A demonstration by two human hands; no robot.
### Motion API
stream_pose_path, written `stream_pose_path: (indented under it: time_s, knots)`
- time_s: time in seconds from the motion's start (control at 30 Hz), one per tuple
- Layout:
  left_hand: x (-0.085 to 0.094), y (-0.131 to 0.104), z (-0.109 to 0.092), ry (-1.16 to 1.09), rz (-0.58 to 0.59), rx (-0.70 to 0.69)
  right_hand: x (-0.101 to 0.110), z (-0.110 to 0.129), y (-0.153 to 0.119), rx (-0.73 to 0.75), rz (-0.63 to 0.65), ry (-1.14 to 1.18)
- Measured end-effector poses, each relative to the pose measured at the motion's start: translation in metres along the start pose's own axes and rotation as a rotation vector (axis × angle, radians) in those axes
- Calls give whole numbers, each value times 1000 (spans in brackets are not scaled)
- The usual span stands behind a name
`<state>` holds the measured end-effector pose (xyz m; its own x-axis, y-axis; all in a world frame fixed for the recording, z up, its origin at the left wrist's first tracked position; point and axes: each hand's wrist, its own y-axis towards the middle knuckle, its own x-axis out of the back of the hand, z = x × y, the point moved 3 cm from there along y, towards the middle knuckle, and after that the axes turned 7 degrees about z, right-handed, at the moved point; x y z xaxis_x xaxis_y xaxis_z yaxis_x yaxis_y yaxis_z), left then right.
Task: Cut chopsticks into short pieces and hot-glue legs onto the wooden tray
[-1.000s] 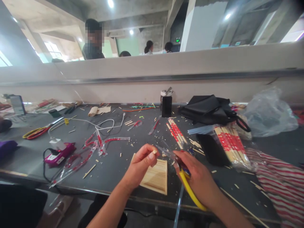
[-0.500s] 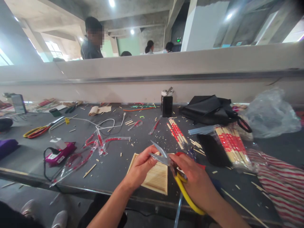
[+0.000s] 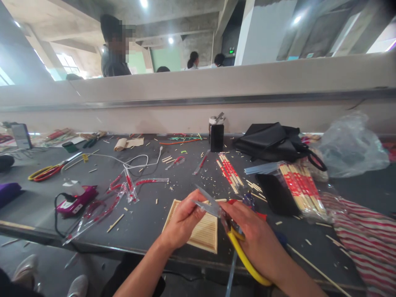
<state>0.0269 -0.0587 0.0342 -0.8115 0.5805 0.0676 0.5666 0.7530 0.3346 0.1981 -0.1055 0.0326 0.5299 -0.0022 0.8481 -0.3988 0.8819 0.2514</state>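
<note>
My right hand point(image 3: 252, 227) is wrapped round a pair of scissors point(image 3: 243, 253) with yellow and red handles. The blades stand apart and point up and left, close to the fingertips of my left hand point(image 3: 182, 218). Thumb and fingers of that hand are pinched together; what they hold is hidden. A short pale stick end point(image 3: 221, 200) shows just beyond the blades, and I cannot tell whether it is held. Under both hands lies a framed panel of thin wooden sticks point(image 3: 206, 235), partly covered by the left hand.
Red-wrapped sticks point(image 3: 230, 173) and a packed bundle point(image 3: 300, 187) lie to the right, beside a dark phone point(image 3: 275, 194). A black bag point(image 3: 272, 142) is behind them. At left are a purple power strip point(image 3: 76, 202), plastic wrappers point(image 3: 130, 185) and other scissors point(image 3: 48, 171). Wood scraps are scattered about.
The view has shifted slightly. The yellow scissor handle has swung a little down and right. My left hand keeps its pinch in nearly the same spot.
</note>
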Motion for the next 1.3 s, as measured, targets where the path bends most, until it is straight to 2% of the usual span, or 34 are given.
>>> stream_pose_path:
  time_s: [0.47, 0.67, 0.9, 1.0, 1.1, 1.2, 1.3]
  knots:
    - [-2, -3, -2, 65, -4, -24, -2, 2, -1, -22, -15, 34]
    - [-2, -3, -1, 57, 17, -8, -1, -1, -2, 0, -45, -35]
    - [0, -2, -7, 161, -7, -3, 1, -3, -1, 43, -75, -40]
    - [0, 0, -7, 81, -44, -4, 5, -11, -2, 44, -238, -1]
    - [0, 2, -3, -129, -99, -2, 11, -23, -3, -44, -401, 12]
    - [2, 2, 1, -280, -123, 29, 11, -27, -2, -53, -399, -11]
    - [3, 3, 0, -312, -140, 52, 7, -24, -1, 1, -341, -29]
